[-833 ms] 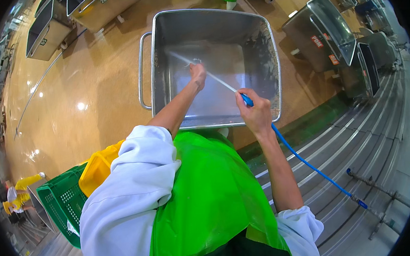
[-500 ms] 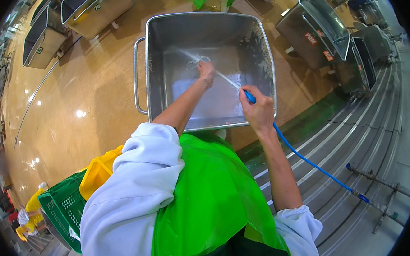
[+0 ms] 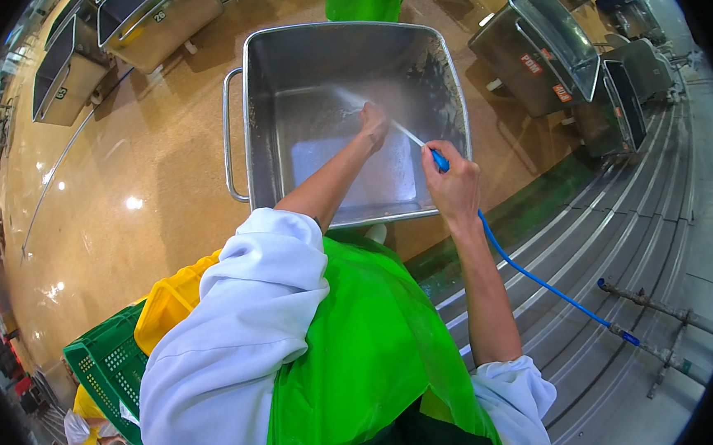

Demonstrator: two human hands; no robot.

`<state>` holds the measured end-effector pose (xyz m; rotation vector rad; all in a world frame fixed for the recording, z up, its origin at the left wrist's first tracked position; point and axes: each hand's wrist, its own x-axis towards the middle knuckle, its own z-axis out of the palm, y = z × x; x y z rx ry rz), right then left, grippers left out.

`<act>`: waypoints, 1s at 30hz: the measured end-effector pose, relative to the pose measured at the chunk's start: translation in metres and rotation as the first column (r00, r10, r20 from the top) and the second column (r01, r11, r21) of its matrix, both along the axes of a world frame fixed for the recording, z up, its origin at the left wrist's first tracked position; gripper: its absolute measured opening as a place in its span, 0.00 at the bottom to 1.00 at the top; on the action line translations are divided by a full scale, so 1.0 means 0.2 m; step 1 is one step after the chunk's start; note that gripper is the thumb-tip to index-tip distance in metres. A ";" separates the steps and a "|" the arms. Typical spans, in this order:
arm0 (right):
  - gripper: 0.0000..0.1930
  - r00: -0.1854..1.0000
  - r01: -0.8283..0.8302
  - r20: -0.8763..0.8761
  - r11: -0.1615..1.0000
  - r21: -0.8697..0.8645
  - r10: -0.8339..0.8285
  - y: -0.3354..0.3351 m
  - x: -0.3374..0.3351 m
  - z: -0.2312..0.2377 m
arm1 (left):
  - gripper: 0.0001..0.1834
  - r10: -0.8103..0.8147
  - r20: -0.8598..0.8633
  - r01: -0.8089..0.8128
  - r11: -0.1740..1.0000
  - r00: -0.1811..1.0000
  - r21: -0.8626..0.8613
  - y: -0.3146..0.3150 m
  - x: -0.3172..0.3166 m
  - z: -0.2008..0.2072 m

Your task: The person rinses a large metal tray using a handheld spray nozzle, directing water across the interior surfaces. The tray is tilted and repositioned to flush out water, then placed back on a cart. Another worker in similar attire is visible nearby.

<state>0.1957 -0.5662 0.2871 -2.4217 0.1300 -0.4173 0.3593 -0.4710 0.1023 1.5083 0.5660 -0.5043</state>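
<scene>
A steel tub (image 3: 362,221) with a bar handle on its left stands in front of me. My right hand (image 3: 453,178), at its near right corner, is closed round the blue end of a hose (image 3: 534,280). From there a thin white streak, which looks like a water jet, runs up and left into the tub. My left hand (image 3: 375,124) is inside the tub beside this streak, with its fingers curled in. Whatever it may hold is hidden. Spray (image 3: 349,97) blurs the area just beyond it. Grimy patches mark the tub's right wall.
More steel tubs (image 3: 528,70) stand at the far right, others (image 3: 73,73) at the far left. Green and yellow crates (image 3: 105,356) sit by my left elbow. The hose meets a pipe (image 3: 655,350) on the ribbed metal surface at right. A green apron shows beyond the tub.
My left hand has shifted slightly right inside the tub, and the spray with it. My right hand still grips the hose end. The view has moved a little.
</scene>
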 end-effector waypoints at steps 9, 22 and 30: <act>0.07 0.994 0.048 -0.095 0.996 -0.081 -0.056 -0.06 0.02 -0.01 | 0.38 -0.181 -0.038 0.181 0.983 0.983 0.011 -0.04 -0.07 0.24; 0.09 0.994 0.098 -0.021 0.971 -0.218 -0.106 -0.23 0.04 -0.08 | 0.44 -0.221 -0.029 0.222 0.974 0.975 0.042 0.21 -0.14 -0.05; 0.11 0.982 0.127 -0.088 0.925 -0.357 -0.169 -0.28 0.08 -0.04 | 0.41 -0.096 -0.101 0.109 0.985 0.990 0.133 0.89 -0.42 -0.36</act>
